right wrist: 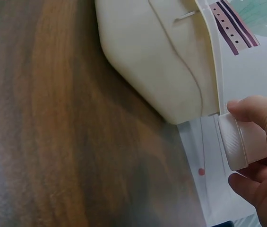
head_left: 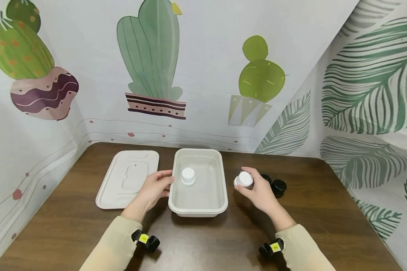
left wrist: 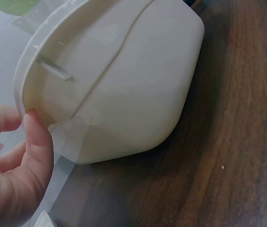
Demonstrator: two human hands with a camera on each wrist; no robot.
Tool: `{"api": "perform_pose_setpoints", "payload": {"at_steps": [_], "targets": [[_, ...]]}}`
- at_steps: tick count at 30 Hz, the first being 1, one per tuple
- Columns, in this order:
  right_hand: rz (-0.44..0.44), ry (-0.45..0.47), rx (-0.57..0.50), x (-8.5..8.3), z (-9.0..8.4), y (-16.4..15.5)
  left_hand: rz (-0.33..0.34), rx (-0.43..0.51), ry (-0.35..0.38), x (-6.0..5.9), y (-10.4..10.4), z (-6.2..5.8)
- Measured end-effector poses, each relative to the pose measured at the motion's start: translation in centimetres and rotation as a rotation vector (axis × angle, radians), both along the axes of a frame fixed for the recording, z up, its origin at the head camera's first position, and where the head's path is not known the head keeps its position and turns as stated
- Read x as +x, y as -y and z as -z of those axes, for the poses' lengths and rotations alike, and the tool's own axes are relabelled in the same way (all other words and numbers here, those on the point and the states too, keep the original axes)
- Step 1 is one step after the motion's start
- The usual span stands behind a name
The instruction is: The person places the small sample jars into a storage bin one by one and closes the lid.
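A light grey plastic box (head_left: 198, 213) stands open in the middle of the table, with a small white-capped bottle (head_left: 188, 177) upright inside near its left wall. At the box's left side, my left hand (head_left: 153, 188) pinches the rim; the left wrist view shows thumb (left wrist: 38, 135) and forefinger at the edge. To the right of the box, my right hand (head_left: 262, 194) grips another small white bottle (head_left: 245, 179) between thumb and fingers. Its ribbed white cap (right wrist: 233, 142) shows in the right wrist view.
Left of the box lies a flat light grey lid (head_left: 113, 197). Behind my right hand are a black round-topped container (head_left: 279, 187) and a second black one (head_left: 266, 178), partly hidden. A patterned cloth wall (head_left: 207, 94) borders the brown wooden table (head_left: 325, 210) at the back.
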State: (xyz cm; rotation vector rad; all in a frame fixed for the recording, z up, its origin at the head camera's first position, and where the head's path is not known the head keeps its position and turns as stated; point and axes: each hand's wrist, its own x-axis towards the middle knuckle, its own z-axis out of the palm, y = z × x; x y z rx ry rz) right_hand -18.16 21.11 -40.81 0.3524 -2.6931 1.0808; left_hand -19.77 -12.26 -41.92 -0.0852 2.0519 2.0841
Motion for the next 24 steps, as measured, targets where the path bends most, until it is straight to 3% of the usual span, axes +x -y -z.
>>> {"api": "perform_pose_setpoints", "payload": {"at_steps": [10, 17, 24], "targets": [[-0.014, -0.013, 0.007, -0.5, -0.8, 0.5, 0.001, 0.025, -0.003, 0.1, -0.1, -0.1], [-0.029, 0.005, -0.001, -0.9, -1.4, 0.7, 0.023, 0.063, -0.068, 0.3, -0.2, -0.2], [-0.044, -0.001, -0.009, -1.1, -1.9, 1.4, -0.002, 0.028, -0.009, 0.0, -0.1, -0.2]]}}
